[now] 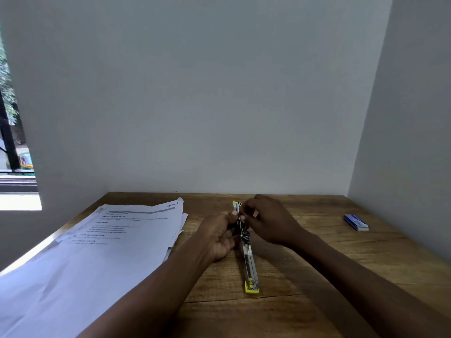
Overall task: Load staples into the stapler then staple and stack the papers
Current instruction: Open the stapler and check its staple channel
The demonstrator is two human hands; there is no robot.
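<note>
A yellow and metal stapler [249, 261] lies swung fully open on the wooden table [305, 276], its long axis running away from me. My left hand [218, 236] grips the stapler's middle from the left side. My right hand [267, 222] is above the far half, its fingertips pinching something small over the metal channel; I cannot make out what it is. A spread pile of printed papers [102, 245] covers the table's left part. A small blue staple box [355, 222] sits at the right.
White walls close the table in at the back and on the right. A window opening [14, 142] is at the far left. Bare wood lies between the stapler and the staple box.
</note>
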